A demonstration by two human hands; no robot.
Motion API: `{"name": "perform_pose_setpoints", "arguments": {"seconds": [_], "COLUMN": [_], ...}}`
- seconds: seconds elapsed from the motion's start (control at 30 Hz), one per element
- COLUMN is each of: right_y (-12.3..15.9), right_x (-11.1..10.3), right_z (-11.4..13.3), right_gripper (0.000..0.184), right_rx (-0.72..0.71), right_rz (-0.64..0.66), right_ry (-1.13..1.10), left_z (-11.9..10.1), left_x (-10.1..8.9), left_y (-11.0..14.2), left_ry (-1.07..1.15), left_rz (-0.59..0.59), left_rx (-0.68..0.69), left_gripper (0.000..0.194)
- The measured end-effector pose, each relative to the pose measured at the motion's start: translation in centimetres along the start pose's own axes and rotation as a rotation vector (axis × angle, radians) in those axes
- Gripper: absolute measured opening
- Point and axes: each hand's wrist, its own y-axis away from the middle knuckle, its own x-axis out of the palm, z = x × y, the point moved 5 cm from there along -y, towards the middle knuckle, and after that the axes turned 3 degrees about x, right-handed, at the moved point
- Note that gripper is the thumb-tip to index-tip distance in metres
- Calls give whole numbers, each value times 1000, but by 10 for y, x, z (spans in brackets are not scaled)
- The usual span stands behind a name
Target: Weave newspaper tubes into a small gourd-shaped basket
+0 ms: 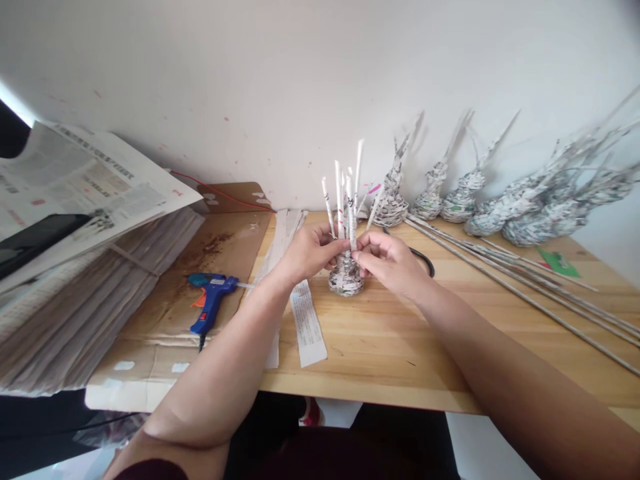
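Note:
A small vase-shaped piece woven from rolled newspaper (346, 279) stands upright on the wooden table, several white paper tubes (339, 200) rising from its top. From the left, my left hand (316, 252) pinches at its neck, thumb pointing inward. My right hand (383, 259) closes on the other side, fingertips at the base of a paper tube. Both hands meet close together at the front of the neck, which they partly cover. A printed paper strip (307, 327) lies just left of the woven piece.
A blue glue gun (215, 300) rests on a cardboard sheet (150, 320), beside a tall newspaper stack (135, 287). Several woven paper pieces (390, 200) line the wall. Long paper rods (525, 287) lie at right, near a green scrap (563, 263). Scissors-like black handles (427, 261) show behind my right hand.

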Motion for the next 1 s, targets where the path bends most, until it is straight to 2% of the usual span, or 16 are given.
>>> {"name": "perform_pose_setpoints", "arguments": {"seconds": [0.17,0.37,0.47,0.67,0.8,1.0], "right_y": [0,1,1,3,3,4], "right_x": [0,-1,-2,-1,-4,-2], "right_z": [-2,-3,-3,2,4,4], "right_gripper": [19,22,20,19,23,22], "right_rx": [50,119,139,162,159,160], "right_rz": [-7,24,18,27,26,92], "right_ry": [-19,-59,-51,-27,-18,-36], "left_z": [1,4,7,10,8,5], "left_x": [-1,-2,-4,-4,-3,-3], "left_y": [-3,-6,-6,-7,-6,-3], "left_ry": [-2,38,54,59,85,101], "left_rz": [51,240,306,296,288,389], "left_rx": [54,117,137,156,157,152], "left_gripper": [8,27,28,20,25,33]}}
